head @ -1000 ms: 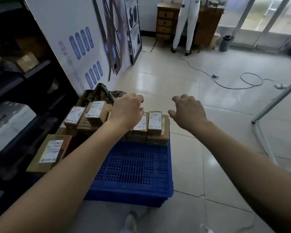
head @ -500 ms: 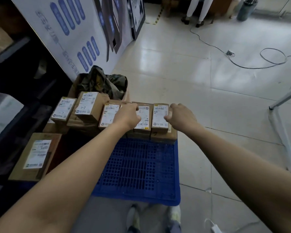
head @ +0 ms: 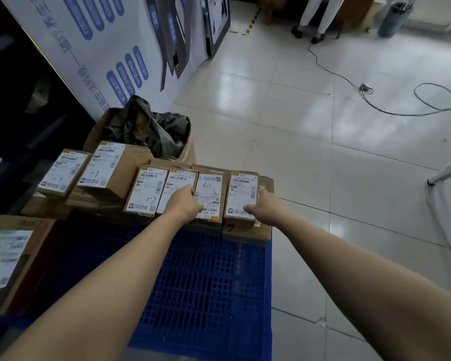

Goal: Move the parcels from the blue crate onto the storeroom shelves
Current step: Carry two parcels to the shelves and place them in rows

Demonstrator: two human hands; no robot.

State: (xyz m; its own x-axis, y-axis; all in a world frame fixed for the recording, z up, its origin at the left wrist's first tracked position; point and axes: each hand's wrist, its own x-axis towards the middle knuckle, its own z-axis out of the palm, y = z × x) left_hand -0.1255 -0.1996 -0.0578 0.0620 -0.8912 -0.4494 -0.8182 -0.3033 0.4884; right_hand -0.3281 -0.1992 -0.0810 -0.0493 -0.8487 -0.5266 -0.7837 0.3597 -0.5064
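Currently, for pick-up, the left hand (head: pixel 184 204) and right hand (head: pixel 261 204) are clamping curled fingers against the outer sides of two labelled parcels (head: pixel 209 187) at the 12 o'clock end of the blue crate (head: pixel 206 282), likely needing even inward pressure for lifting.

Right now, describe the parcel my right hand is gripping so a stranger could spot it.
Find the blue crate on the tiled floor; at its far end, four small white-labelled parcels sit in a row on larger boxes. It is the rightmost parcel, gripped by the right hand. Alone among them, it has no parcel to its right.
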